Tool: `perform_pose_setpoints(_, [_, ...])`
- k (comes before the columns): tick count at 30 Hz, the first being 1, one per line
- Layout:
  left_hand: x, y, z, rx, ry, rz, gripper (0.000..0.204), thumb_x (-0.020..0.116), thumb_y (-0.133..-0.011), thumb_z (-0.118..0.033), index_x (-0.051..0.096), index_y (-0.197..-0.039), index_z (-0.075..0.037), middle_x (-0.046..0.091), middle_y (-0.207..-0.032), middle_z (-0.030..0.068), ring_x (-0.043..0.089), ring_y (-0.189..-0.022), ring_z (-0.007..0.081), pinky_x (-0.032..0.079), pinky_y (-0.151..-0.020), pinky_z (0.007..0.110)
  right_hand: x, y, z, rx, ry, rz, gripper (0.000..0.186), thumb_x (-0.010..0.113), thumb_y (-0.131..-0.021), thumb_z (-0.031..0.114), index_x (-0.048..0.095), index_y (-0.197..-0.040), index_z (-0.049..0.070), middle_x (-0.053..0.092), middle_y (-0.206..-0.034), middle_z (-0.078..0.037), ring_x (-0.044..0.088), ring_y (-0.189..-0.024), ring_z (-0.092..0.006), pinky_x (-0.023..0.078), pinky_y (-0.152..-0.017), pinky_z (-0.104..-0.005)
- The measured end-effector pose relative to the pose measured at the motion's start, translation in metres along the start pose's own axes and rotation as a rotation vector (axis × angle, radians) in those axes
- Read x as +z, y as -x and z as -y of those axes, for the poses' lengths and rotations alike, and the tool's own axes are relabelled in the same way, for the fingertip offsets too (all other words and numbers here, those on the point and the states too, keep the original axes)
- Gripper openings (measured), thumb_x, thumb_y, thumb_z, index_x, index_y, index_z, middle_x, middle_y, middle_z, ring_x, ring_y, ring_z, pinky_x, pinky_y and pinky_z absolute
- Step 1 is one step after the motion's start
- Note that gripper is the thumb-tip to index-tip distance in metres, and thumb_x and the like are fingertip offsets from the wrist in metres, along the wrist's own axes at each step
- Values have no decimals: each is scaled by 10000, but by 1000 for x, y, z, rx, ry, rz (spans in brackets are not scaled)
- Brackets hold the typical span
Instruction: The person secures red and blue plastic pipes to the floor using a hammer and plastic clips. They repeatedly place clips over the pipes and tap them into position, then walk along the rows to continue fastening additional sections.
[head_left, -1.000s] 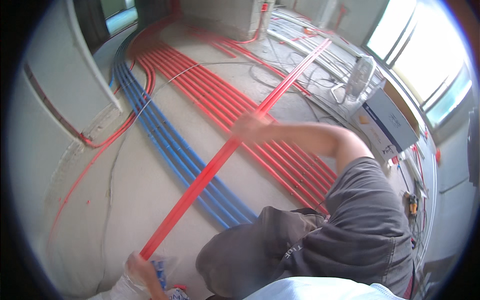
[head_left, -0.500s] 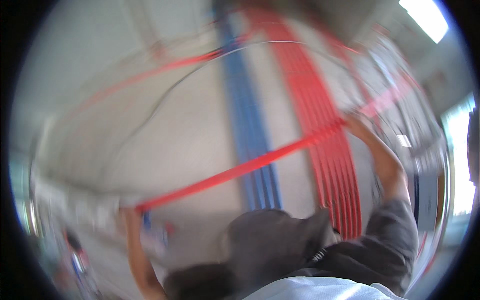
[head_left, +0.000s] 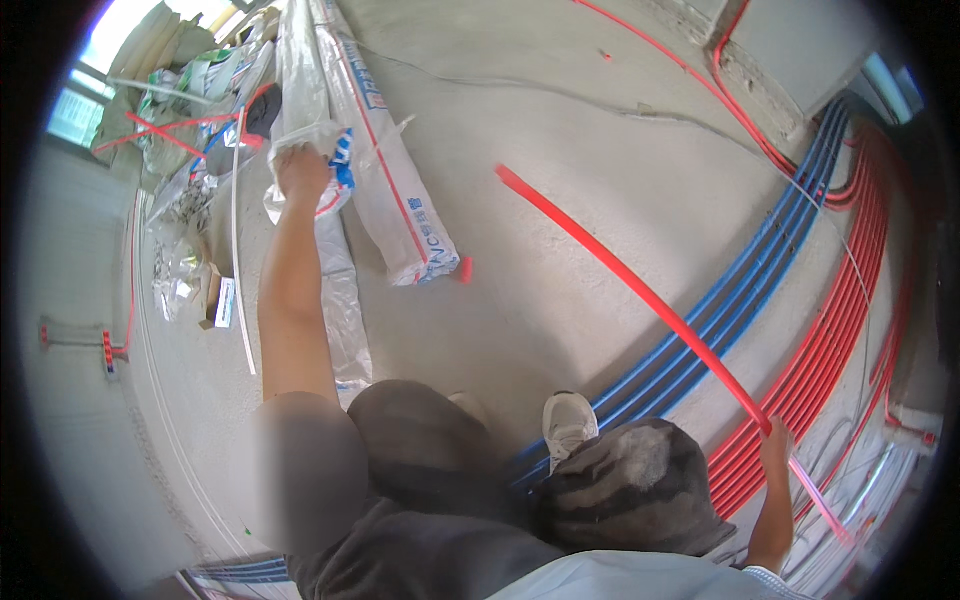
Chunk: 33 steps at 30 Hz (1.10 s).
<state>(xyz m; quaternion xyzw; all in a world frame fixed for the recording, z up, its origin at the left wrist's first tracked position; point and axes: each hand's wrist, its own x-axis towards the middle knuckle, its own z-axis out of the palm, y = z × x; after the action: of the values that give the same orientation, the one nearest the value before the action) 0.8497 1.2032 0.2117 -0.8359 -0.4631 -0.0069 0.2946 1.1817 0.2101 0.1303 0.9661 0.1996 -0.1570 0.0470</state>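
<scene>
My right hand point(head_left: 776, 442) is closed round a long red conduit pipe point(head_left: 640, 285). The pipe slants from mid floor down to the right, over blue and red pipe runs, and its far end is free in the air. At the upper left, my left arm stretches forward. My left hand point(head_left: 300, 172) grips the crumpled end of a clear plastic sleeve point(head_left: 303, 75) with blue print; the fingertips are partly hidden by the film. Right beside it lies a long white wrapped bundle of pipes point(head_left: 385, 185) with a red stripe.
Blue pipes point(head_left: 735, 290) and a wide row of red pipes point(head_left: 815, 345) run along the floor at right. Loose wrapping, a small open carton point(head_left: 217, 300) and a thin white pipe point(head_left: 238, 240) lie at left. A grey cable point(head_left: 560, 92) crosses the far floor.
Both hands held the red pipe stretched between them before. My left hand has let go and now grips the plastic sleeve. The view has turned, and it is sharper.
</scene>
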Motion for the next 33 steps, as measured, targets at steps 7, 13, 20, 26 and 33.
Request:
perform_pose_setpoints(7, [71, 71, 131, -375, 195, 541, 533, 662, -939, -423, 689, -1315, -46, 692, -1343, 198, 667, -1249, 370, 533, -1033, 501, 45, -78, 68, -205, -49, -168, 217, 680, -959, 75, 586, -1142, 9, 691, -1045, -242, 657, -1039, -466, 517, -889, -560])
perform_pose_setpoints(13, [156, 306, 189, -94, 280, 443, 454, 613, -969, -203, 564, -1398, -66, 694, -1252, 197, 649, -1156, 389, 528, -982, 480, -22, -161, 313, -510, -229, -194, 545, 729, -966, 190, 526, -1440, 12, 612, -1387, -248, 567, -1315, -417, 462, -1103, -498])
perform_pose_setpoints(20, [-8, 406, 66, 365, 567, 138, 372, 587, -819, 20, 645, -1186, 39, 668, -1188, 246, 616, -1115, 461, 489, -990, 551, -44, -146, 517, -992, -553, 142, 374, 688, -982, 174, 627, -1333, 60, 642, -1335, -177, 641, -1200, -376, 516, -1015, -477])
perform_pose_setpoints(26, [-81, 355, -17, 705, 906, 306, 304, 641, -789, -1, 636, -1092, -5, 681, -1049, 174, 673, -861, 386, 557, -757, 460, 1, -124, 688, -1030, -202, 342, 368, 651, -977, 390, 727, -1159, 79, 745, -1125, -178, 700, -1065, -396, 545, -906, -492])
perform_pose_setpoints(33, [-27, 210, -79, 113, 930, 262, 450, 681, -906, -127, 552, -1310, 24, 624, -1271, 296, 625, -1174, 459, 529, -952, 530, 49, -119, 743, -1077, -177, 63, 268, 661, -934, 275, 753, -996, 31, 761, -889, -193, 750, -832, -385, 581, -725, -517])
